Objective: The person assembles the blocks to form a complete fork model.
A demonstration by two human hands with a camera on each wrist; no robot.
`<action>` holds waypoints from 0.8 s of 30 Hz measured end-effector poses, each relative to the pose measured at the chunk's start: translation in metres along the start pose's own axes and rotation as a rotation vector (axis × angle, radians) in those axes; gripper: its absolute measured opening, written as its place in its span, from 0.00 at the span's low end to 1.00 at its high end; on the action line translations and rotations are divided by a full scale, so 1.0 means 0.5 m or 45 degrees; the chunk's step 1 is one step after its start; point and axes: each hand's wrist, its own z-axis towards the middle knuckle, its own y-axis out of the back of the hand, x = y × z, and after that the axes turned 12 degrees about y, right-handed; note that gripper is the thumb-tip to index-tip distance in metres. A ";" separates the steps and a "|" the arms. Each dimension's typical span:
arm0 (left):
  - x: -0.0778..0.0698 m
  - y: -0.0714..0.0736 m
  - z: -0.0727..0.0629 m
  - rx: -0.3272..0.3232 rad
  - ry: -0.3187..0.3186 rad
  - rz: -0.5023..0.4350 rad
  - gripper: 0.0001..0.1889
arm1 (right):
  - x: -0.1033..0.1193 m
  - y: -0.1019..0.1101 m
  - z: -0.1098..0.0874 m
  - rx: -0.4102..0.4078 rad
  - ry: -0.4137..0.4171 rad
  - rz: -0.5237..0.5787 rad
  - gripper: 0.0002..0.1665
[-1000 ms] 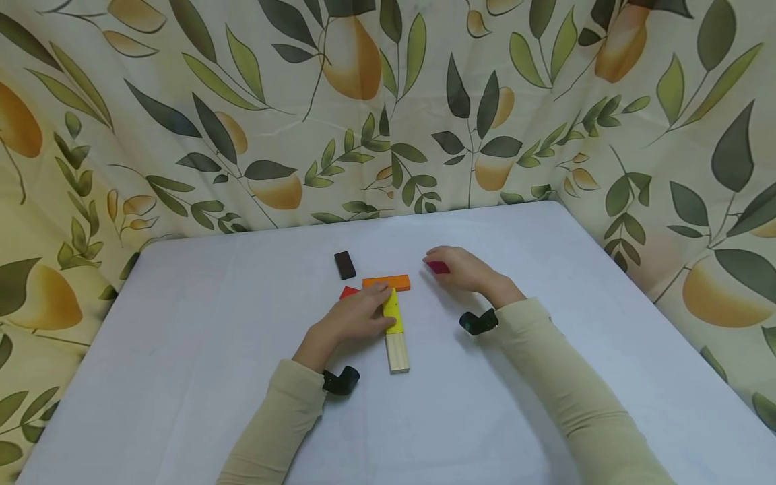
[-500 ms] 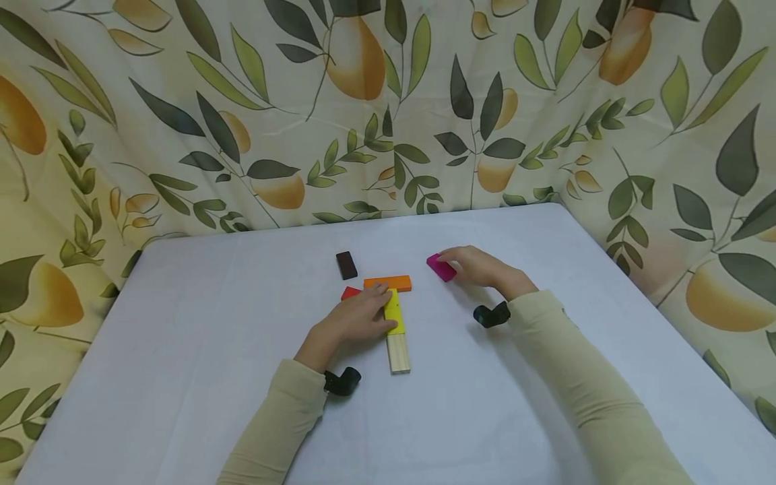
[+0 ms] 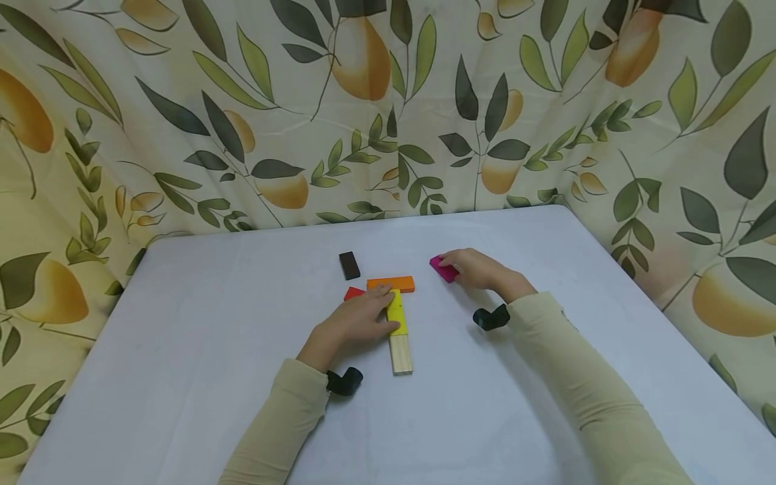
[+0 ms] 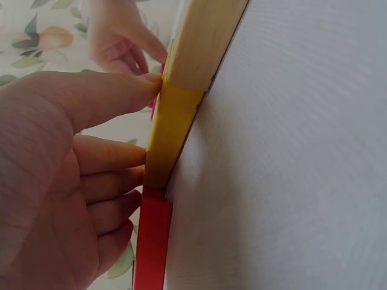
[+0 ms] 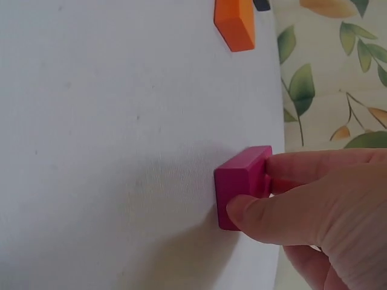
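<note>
My left hand [image 3: 351, 322] rests its fingertips and thumb along a yellow wooden block [image 3: 397, 312], fingers fairly straight. A bare wood block [image 3: 401, 356] continues from its near end. An orange block [image 3: 391, 284] lies crosswise at the far end, and a red block [image 3: 353, 293] shows partly beyond my left fingers. In the left wrist view the red block [image 4: 152, 241] runs on from the yellow one. To the right, my right hand [image 3: 481, 273] pinches a magenta block [image 5: 233, 193] between thumb and fingers, close over the white tabletop and apart from the others.
A dark brown block [image 3: 349, 265] lies behind the orange one, to its left. White cloth covers the table [image 3: 182, 377]. A curtain [image 3: 364, 135] printed with fruit and leaves hangs along the back and sides.
My right hand first moved a little right and tilted the magenta block so more of it shows; since then it holds nearly still. My left hand keeps its place on the yellow block.
</note>
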 end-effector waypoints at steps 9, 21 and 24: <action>-0.002 0.001 -0.002 -0.012 -0.002 -0.011 0.34 | 0.013 -0.004 0.003 -0.009 -0.040 -0.012 0.24; -0.002 0.006 -0.003 -0.005 0.000 -0.017 0.34 | 0.026 -0.008 0.010 -0.034 -0.059 -0.016 0.23; -0.002 0.005 -0.003 -0.005 0.004 -0.008 0.34 | 0.025 -0.012 0.008 -0.054 -0.045 -0.036 0.22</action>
